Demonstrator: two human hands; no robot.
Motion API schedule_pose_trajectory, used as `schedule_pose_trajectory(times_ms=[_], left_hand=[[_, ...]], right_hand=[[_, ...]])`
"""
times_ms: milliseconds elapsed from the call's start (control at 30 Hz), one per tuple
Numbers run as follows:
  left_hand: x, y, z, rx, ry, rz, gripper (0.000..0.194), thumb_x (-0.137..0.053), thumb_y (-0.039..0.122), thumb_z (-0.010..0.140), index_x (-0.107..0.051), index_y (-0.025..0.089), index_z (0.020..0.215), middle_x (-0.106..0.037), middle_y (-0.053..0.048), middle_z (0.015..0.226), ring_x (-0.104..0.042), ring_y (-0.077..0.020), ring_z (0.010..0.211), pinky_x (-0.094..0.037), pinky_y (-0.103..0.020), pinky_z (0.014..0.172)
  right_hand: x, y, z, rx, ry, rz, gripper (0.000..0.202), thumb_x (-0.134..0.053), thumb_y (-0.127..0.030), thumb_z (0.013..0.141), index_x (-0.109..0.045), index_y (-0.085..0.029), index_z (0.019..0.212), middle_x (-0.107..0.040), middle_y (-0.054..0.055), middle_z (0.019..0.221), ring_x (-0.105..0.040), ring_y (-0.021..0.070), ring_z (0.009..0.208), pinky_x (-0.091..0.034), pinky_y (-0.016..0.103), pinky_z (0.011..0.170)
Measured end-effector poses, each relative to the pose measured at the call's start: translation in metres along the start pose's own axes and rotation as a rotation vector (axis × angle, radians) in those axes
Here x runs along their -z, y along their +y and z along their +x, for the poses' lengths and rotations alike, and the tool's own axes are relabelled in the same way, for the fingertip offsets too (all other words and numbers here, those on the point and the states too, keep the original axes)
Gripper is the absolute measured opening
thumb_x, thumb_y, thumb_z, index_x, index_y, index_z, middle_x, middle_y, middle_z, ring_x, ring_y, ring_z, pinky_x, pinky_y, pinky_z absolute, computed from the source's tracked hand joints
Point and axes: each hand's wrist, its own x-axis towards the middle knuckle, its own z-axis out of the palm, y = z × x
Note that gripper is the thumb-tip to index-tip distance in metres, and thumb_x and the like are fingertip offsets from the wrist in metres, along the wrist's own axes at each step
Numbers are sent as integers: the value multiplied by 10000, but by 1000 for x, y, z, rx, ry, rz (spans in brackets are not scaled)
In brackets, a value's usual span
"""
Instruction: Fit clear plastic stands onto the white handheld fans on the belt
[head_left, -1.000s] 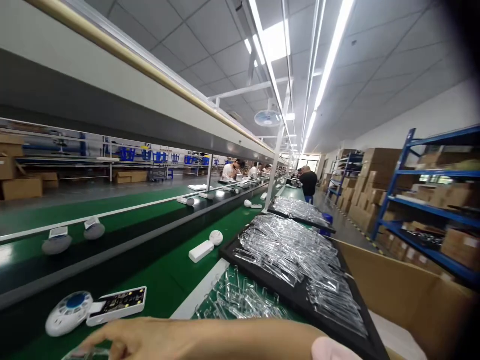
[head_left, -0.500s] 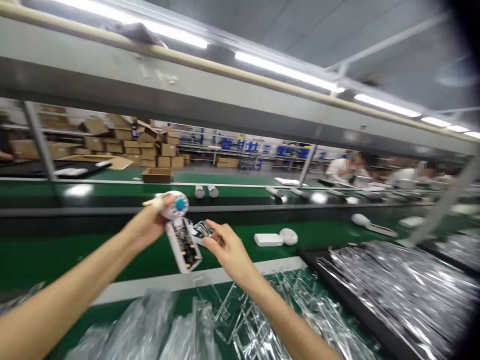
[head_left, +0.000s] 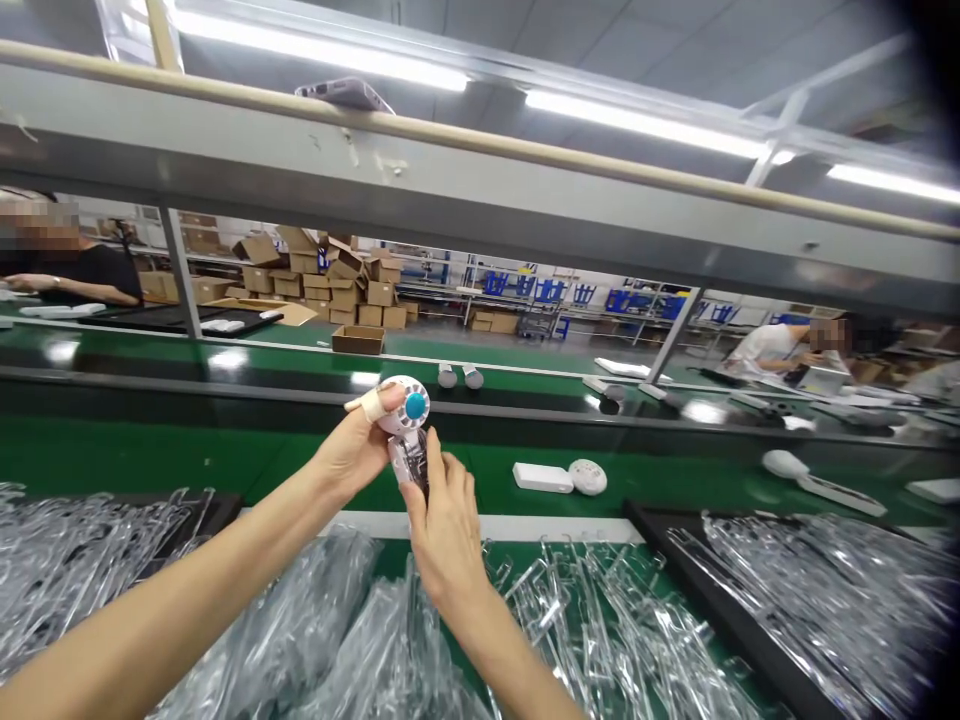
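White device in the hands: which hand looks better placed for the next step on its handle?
Probably the right hand: its thumb and fingers are at the handle, while the left hand holds the round head.

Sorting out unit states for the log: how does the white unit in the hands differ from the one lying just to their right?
Pose: the held unit is up in both hands, head above body; the lying unit rests on the green surface, head to the right.
Head: the held unit shows a blue centre; the lying unit's visible side is all pale.
Body: dark detail shows on the held unit; the lying unit looks plain white.
Shared: white, round head.
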Motion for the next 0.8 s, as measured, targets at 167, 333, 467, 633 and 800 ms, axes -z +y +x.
schedule_pose_trajectory(times_ms=[167,333,467,633,800], left_hand=[[2,10,-1,-109,-29,23,303,-791,285,621,-627,166,847,-664,-33,875,-626,-181,828,-508,-285,756],[15,10,3,-19,-40,254,442,-826,397,570,-650,140,883,-669,-64,846,-617,-189,786,-492,-265,660],[17,10,6,-107,82,301,385,-794,394,596,-652,143,851,-677,-61,861,-621,-180,755,-478,-248,608],[9,4,4,-240,182,291,413,-801,375,576,-647,141,879,-687,-79,893,-645,-226,847,-492,-259,637],[25,-2,15,-255,220,312,439,-808,402,552,-641,147,868,-683,-79,849,-649,-226,801,-499,-265,613]], right_hand=[[1,4,7,12,-193,194,666,-336,-395,951,31,-306,1500,-501,113,1235,-555,266,1042,-455,432,878],[14,-11,31,108,-103,-22,616,-419,-353,925,-157,-367,1482,-511,81,1046,-551,274,986,-454,417,840],[8,-15,57,36,-13,187,479,-372,-428,932,-380,-309,1396,-555,79,1074,-553,243,1006,-433,364,858],[-17,-10,86,-130,267,551,484,-288,-481,931,-609,-168,749,-634,48,743,-568,178,723,-418,272,684],[-38,-9,99,-36,221,366,536,-170,-440,963,-558,-176,705,-613,42,709,-553,166,679,-400,266,651]])
